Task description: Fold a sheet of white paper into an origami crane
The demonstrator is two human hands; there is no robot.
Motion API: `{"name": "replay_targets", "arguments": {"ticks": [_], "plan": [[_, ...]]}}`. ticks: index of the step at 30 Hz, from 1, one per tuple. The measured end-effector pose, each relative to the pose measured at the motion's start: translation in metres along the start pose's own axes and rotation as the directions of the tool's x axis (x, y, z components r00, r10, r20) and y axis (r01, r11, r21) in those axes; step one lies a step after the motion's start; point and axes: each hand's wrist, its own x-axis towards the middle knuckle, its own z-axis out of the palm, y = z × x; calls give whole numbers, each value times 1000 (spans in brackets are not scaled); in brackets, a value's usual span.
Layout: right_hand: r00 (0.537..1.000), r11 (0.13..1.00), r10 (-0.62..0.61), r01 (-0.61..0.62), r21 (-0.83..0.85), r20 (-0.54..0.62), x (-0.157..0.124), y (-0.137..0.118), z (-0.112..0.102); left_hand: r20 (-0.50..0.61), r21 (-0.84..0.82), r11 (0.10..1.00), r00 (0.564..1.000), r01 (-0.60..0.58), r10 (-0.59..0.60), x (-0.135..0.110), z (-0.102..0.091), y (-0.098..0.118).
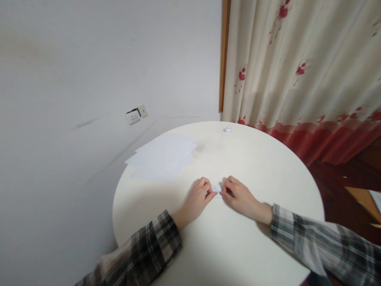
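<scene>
A small folded piece of white paper point(217, 189) lies on the round white table point(262, 167), near its middle. My left hand point(198, 198) pinches its left end with curled fingers. My right hand point(239, 195) pinches its right end the same way. Most of the paper is hidden between the fingertips. Both forearms wear plaid sleeves and rest on the table.
A loose stack of white sheets point(163, 157) lies at the table's far left edge. A tiny folded white paper shape point(228, 129) sits at the far rim. A wall socket point(135, 115) is on the white wall; a flowered curtain point(300, 67) hangs at right.
</scene>
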Motion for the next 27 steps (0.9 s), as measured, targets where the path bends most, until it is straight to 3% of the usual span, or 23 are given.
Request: {"name": "replay_targets", "arguments": {"ticks": [9,24,27], "plan": [[999,999,-42,42,-26,25,1,12,0,17,80,997,1000,11,-12,-1,4,-2],[995,994,41,-31,-106,90,6,15,-1,10,81,996,1000,22,-22,-2,4,-5],[995,991,61,-50,-126,81,5,12,-1,22,72,997,999,-25,23,-1,2,-4]]}}
